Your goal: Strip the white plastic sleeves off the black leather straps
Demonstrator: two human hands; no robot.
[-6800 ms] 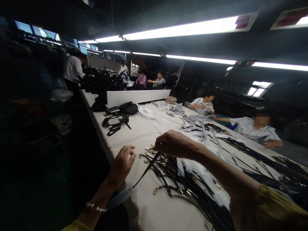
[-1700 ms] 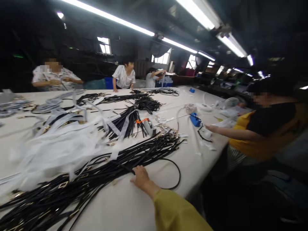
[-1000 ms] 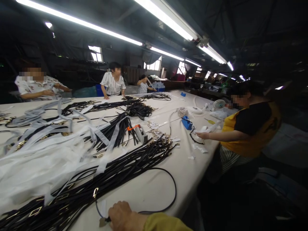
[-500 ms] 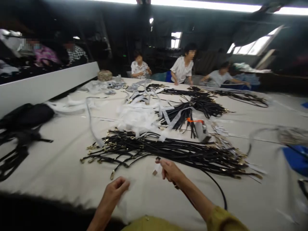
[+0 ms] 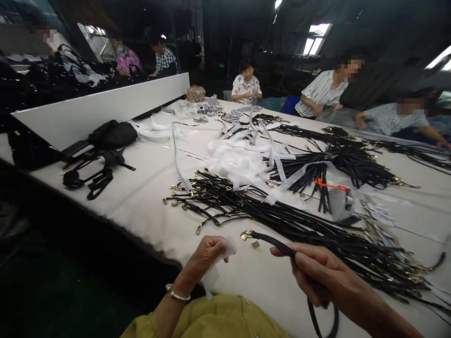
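In the head view, the right hand grips a black strap between thumb and fingers, above the near part of the pale table. The strap's gold clip points toward the left hand, apart from it. The left hand is closed in a pinch on a piece of thin white wrapping, part of which hangs below the fist. A small tan square shows just below the clip; any print on it is too small to read.

Behind the hands lies a long pile of black straps with gold clips. Beyond it are crumpled white plastic and, toward the right, a grey-white device with an orange band. White paper tags lie near the device, their writing illegible here.
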